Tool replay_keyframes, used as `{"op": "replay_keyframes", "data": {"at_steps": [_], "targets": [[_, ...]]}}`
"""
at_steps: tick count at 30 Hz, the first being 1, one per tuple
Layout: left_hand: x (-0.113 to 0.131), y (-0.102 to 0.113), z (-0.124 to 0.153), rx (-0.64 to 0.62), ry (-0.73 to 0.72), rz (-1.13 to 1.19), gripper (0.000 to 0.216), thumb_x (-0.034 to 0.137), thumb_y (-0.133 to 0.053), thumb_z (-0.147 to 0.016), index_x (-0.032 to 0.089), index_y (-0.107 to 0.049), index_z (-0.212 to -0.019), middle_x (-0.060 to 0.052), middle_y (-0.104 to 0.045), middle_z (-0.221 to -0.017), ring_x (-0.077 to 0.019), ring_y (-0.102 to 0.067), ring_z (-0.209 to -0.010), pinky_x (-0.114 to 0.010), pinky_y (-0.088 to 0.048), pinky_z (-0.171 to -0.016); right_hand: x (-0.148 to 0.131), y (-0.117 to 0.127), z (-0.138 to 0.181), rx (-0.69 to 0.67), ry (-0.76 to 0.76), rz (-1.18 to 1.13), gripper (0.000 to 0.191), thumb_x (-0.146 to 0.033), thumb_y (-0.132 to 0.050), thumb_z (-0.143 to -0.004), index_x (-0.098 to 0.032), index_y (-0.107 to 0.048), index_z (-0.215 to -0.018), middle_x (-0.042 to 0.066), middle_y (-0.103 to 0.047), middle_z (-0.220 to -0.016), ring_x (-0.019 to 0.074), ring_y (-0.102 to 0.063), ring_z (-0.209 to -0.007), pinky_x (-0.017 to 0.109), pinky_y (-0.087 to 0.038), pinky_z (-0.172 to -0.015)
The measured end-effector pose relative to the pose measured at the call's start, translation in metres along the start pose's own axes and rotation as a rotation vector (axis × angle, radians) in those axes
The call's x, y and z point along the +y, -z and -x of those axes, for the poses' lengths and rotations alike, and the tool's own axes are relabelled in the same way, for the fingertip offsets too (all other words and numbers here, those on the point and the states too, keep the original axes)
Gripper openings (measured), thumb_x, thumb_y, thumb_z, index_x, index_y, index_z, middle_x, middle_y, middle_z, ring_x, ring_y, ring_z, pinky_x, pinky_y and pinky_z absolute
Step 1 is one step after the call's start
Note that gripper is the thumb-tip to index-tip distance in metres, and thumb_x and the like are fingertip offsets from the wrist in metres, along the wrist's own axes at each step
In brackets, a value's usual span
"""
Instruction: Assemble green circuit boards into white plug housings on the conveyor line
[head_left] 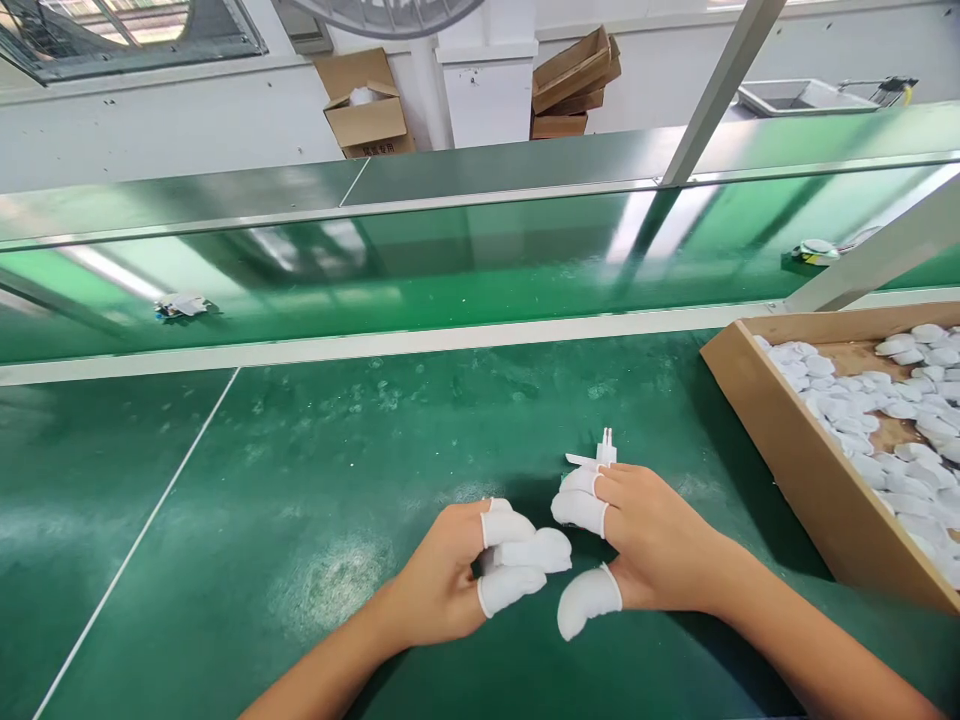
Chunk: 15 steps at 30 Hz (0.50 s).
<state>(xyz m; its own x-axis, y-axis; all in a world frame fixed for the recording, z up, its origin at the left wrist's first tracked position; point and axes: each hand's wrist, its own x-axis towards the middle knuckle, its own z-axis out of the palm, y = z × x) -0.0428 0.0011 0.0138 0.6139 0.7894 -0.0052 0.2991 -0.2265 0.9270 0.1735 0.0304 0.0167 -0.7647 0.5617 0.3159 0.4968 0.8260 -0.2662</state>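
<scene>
And there it was: a small white plastic clip [604, 452] was pinched at the bench [300, 470], just past the right hand [660, 535]. Two of that hand's fingers [577, 508], capped in white finger cots, were closed against the clip's base, while the capped thumb [589, 602] was held apart, down toward the person. Sound handling was shown here, it would be judged: contact was kept to the covered fingertips, and the piece was kept low over the green surface.

The clip's two short prongs were pointed up and away from the person, and a thin flat strip was run out toward the left, so its long axis was taken to lie across the view, though its base was partly hidden. The left hand [439, 572] was brought in just beside the right, its capped fingers [517, 552] curled inward; whether anything was gripped there could not be told. To the right, a cardboard tray [795, 470] was heaped with small white pieces [900, 420], and a green conveyor belt [420, 280] was run behind the bench.
</scene>
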Motion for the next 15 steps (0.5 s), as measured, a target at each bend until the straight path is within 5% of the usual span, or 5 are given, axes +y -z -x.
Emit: {"op": "replay_keyframes", "data": {"at_steps": [5, 8, 12, 15], "targets": [[-0.001, 0.001, -0.001, -0.043, -0.093, -0.169, 0.018, 0.026, -0.047, -0.086, 0.020, -0.064, -0.089, -0.001, -0.056, -0.066, -0.0135, -0.040, -0.059, -0.025, -0.030, -0.058, -0.008, -0.003, 0.003, -0.101, 0.030, -0.066, 0.045, -0.042, -0.037, -0.092, -0.017, -0.054, -0.059, 0.003, -0.049, -0.057, 0.0136, -0.039, -0.052, 0.027, -0.027, -0.051], [0.000, 0.002, -0.001, -0.012, -0.063, -0.100, 0.026, 0.035, -0.040, -0.089, 0.019, -0.060, -0.093, -0.001, -0.055, -0.068, -0.0134, -0.041, -0.061, -0.025, -0.033, -0.060, -0.009, -0.005, 0.008, -0.050, 0.029, -0.052, 0.038, -0.029, -0.041, -0.090, -0.017, -0.052, -0.056, 0.004, -0.049, -0.059, 0.0138, -0.038, -0.053, 0.027, -0.027, -0.052], [0.001, 0.003, -0.001, -0.057, 0.157, 0.276, 0.051, 0.058, -0.029, -0.087, 0.016, -0.057, -0.096, -0.002, -0.055, -0.072, -0.0121, -0.047, -0.061, -0.024, -0.039, -0.058, -0.009, -0.010, 0.009, 0.102, 0.099, 0.031, 0.035, -0.014, -0.046, -0.082, -0.018, -0.045, -0.047, 0.003, -0.045, -0.054, 0.0147, -0.037, -0.054, 0.029, -0.024, -0.053], [0.000, 0.004, -0.003, -0.165, 0.408, 0.486, 0.045, 0.053, -0.033, -0.088, 0.014, -0.056, -0.082, -0.002, -0.056, -0.067, -0.0090, -0.049, -0.052, -0.021, -0.041, -0.051, -0.010, -0.013, 0.005, 0.151, 0.173, 0.106, 0.032, -0.005, -0.042, -0.079, -0.018, -0.047, -0.050, 0.003, -0.049, -0.056, 0.0154, -0.037, -0.055, 0.031, -0.020, -0.052]]}}
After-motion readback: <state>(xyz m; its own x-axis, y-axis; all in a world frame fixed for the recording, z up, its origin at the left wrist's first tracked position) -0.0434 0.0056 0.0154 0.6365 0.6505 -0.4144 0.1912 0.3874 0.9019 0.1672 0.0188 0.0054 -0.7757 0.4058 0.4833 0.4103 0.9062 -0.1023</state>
